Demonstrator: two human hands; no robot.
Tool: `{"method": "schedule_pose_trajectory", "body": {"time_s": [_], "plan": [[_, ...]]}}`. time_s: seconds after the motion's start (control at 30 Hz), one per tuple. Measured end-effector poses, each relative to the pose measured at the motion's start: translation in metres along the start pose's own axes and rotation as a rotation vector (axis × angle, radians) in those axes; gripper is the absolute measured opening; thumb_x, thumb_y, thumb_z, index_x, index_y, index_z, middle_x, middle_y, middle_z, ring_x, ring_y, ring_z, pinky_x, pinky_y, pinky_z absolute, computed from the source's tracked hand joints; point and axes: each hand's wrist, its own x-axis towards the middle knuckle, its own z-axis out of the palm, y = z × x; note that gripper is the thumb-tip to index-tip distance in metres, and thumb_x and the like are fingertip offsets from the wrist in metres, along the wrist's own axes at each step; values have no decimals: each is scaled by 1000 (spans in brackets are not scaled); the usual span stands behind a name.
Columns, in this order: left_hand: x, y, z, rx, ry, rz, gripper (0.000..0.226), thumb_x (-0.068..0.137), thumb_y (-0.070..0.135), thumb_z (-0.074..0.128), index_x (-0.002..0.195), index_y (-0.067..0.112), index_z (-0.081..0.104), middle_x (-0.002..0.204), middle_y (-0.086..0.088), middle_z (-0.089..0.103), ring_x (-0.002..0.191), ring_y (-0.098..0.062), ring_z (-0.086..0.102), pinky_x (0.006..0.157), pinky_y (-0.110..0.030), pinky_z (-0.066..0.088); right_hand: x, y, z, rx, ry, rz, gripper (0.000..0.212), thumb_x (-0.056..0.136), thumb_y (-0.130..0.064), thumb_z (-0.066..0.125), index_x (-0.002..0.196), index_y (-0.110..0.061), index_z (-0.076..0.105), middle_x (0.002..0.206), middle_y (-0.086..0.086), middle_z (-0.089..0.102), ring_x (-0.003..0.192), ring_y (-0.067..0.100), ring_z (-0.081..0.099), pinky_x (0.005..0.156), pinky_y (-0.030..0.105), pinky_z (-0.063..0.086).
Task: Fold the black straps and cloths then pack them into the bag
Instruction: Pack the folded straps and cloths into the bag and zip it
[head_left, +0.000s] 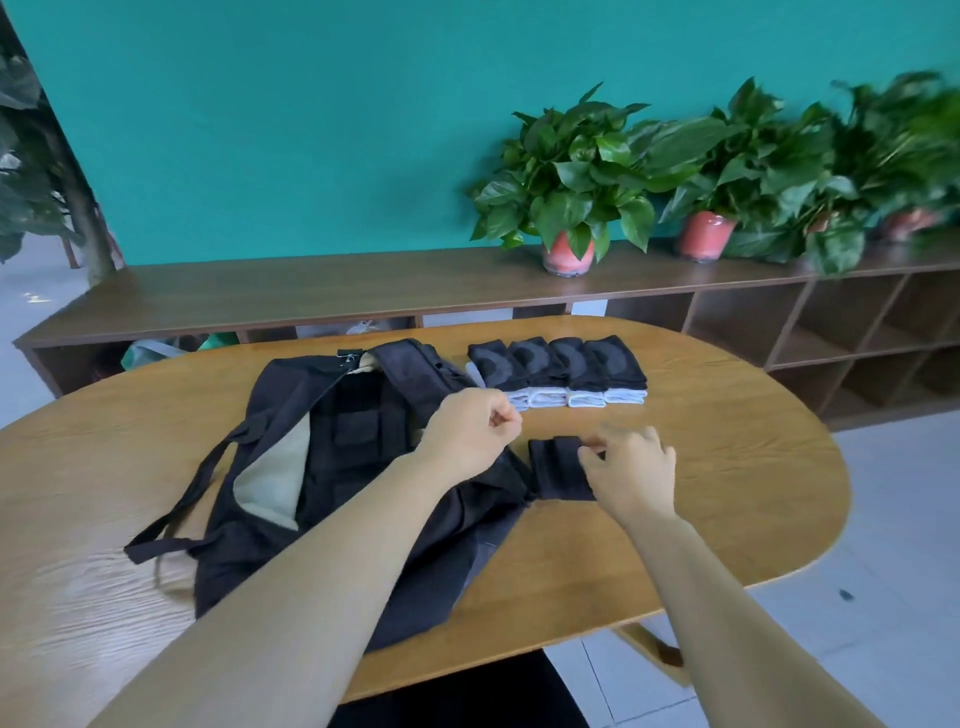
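Your two bare forearms reach out from the near edge over the wooden table (727, 493). Your left hand (470, 431) hangs above the right side of the black bag (363, 467), with the fingers curled into a loose fist; it is not clear if something thin is pinched between thumb and finger. Your right hand (631, 470) lies on the right end of a folded black strap (558, 467), and its fingertips pinch the far edge of this strap. The strap rests flat on the table, just beside the right edge of the bag. The bag lies open, showing a beige lining, and its handle stretches to the near left. Far behind the strap, four folded black cloths (558, 369) stand in a row, side by side, with white edges on the near side.
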Motion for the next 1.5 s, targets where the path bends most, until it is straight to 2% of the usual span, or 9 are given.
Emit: {"method": "schedule_pose_trajectory", "body": {"time_s": [0.27,0.37,0.47,0.53,0.7,0.83,1.2,1.3,1.5], "plan": [[46,16,65,284,-178,-173,39,93,30,60,130,18,56,131,-2,57,118,-25,54,99,-37,44,23,53,-13,37,-152,302,30,90,-35,55,116,-23,65,115,-1,64,118,24,42,91,37,32],[55,15,77,409,-226,-242,38,93,33,59,125,14,55,118,-4,58,113,-27,55,93,-36,42,34,55,-11,6,-240,334,23,87,-38,59,97,-19,67,92,-2,61,110,23,44,83,35,31],[62,15,86,415,-204,-247,25,91,33,63,110,18,59,107,0,58,107,-26,57,91,-36,43,40,58,-5,-31,-245,341,26,85,-32,60,65,-21,48,72,-5,53,106,24,46,86,36,34],[66,17,89,416,-161,-221,22,90,33,63,108,19,61,106,3,62,102,-23,58,90,-36,44,41,62,1,-52,-182,322,26,84,-26,60,63,-22,45,71,-5,54,104,24,46,85,36,34],[75,19,92,186,-99,-218,17,92,28,57,90,11,61,79,-4,61,77,-23,59,70,-35,48,43,65,8,75,-74,307,4,88,-27,58,86,-25,56,86,-7,61,105,22,47,88,37,32],[79,24,87,-86,-119,-256,22,92,21,57,76,10,46,66,-1,43,59,-16,41,56,-27,34,46,64,3,231,-64,375,8,85,-24,60,80,-24,54,78,-6,59,95,22,53,94,40,32],[59,41,20,-302,-11,-208,6,90,13,63,91,10,58,81,-2,50,70,-17,44,58,-24,34,44,15,-46,384,11,313,5,86,-25,64,89,-22,60,78,-12,59,78,14,53,101,42,29],[41,27,-12,-305,54,-237,25,88,16,68,112,11,64,100,-3,57,77,-18,50,62,-24,39,36,-17,-47,366,-33,236,10,87,-26,64,95,-24,58,81,-12,59,82,15,53,100,41,31],[-9,-40,-76,-249,141,-438,35,87,13,69,120,13,57,90,-4,60,61,-13,56,52,-21,43,13,-94,-9,357,-169,69,15,87,-22,61,97,-27,52,84,-11,60,92,17,57,99,38,25]]}}
